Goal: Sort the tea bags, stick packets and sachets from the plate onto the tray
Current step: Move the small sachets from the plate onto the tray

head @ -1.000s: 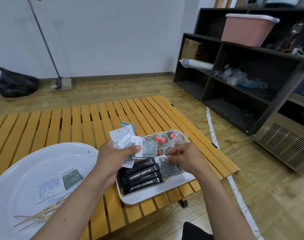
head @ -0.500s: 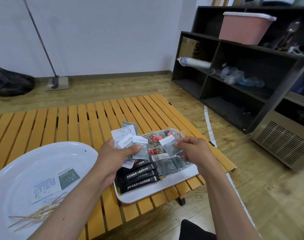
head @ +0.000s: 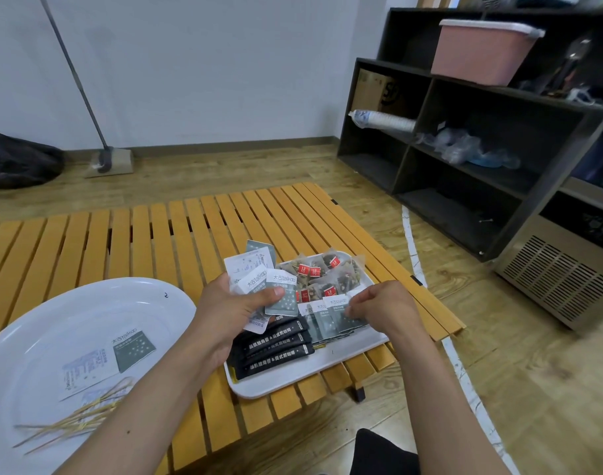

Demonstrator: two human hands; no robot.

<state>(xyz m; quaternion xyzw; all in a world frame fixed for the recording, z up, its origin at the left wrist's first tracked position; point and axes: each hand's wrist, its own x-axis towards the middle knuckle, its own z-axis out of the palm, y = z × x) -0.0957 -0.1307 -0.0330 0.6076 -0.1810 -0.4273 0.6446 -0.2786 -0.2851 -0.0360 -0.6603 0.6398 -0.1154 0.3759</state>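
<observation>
My left hand [head: 229,308] grips a fanned bunch of grey-and-white sachets [head: 258,279] above the white rectangular tray's [head: 327,366] left side. My right hand [head: 382,308] is down at the tray's right side, fingertips pinching a sachet at the end of the row of grey sachets [head: 330,318] lying there. Tea bags with red tags [head: 322,272] fill the tray's far part. Black stick packets [head: 272,346] lie side by side at its near left. The big white round plate [head: 29,344] at the left holds two sachets [head: 121,351] and several thin wooden sticks [head: 70,423].
Everything sits on a low yellow slatted table [head: 156,234] whose right edge runs just past the tray. A dark shelf unit [head: 481,138] with a pink bin stands at the right. A mop [head: 104,156] and a black bag [head: 15,159] are by the far wall.
My right hand, which held a sachet lifted near the left hand's bunch, has gone down to the row of sachets on the tray. The left hand has kept its bunch.
</observation>
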